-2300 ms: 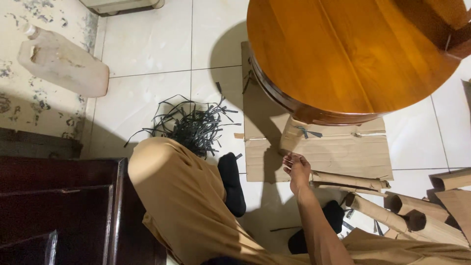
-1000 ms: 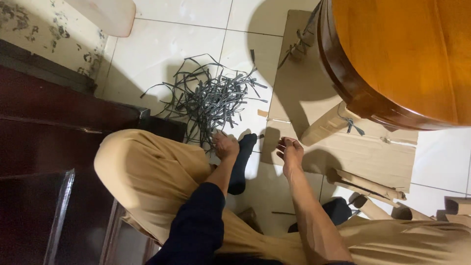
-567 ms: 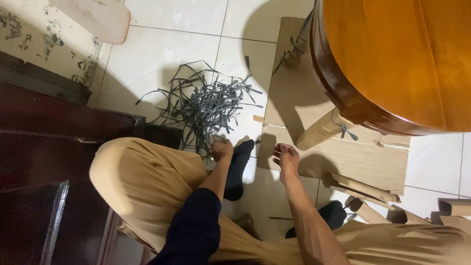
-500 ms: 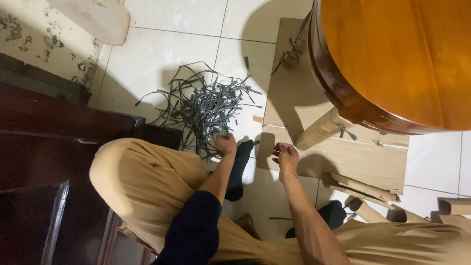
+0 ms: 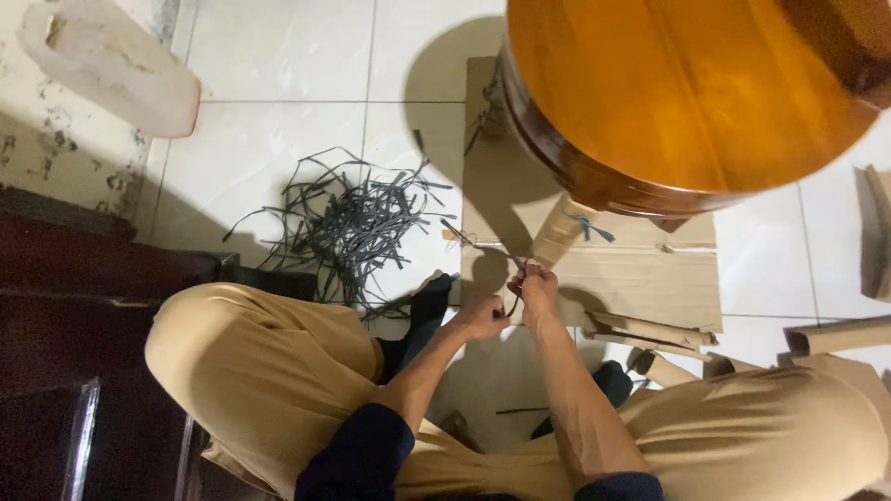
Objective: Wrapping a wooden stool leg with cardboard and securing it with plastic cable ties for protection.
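A person seated on a white tiled floor [image 5: 278,130] brings both hands together over a flat sheet of brown cardboard [image 5: 631,278], a thin dark grey plastic strip [image 5: 511,299] held between them. The strip runs from the fingertips of the right hand [image 5: 536,289] down toward the left hand [image 5: 481,317], so it lies directly between the two, touching both.

The right hand is closed in a pinch on the upper end of the strip, fingers drawn tight together. The left hand, just beside it and slightly lower, is curled nearly shut, gripping the lower end. The two hands are almost touching.

To the left of the hands, near a black-socked foot [image 5: 429,301], lies a loose tangled heap of similar dark grey strips [image 5: 348,227]. Above the hands stands a round polished wooden table [image 5: 687,83], and a cardboard-wrapped table leg [image 5: 557,232] tied with a dark strip rises from the sheet just beyond the right hand. Rolled tubes of brown cardboard [image 5: 650,329] lie to the right.

The strip itself is thin and partly hidden by the fingers, so its full length and any knot are hard to make out. The table is cut off by the top and right edges of the view, and a pale plastic jug [image 5: 107,65] is cropped at the upper left. Dark wooden furniture [image 5: 83,306] at the left sits in shadow.
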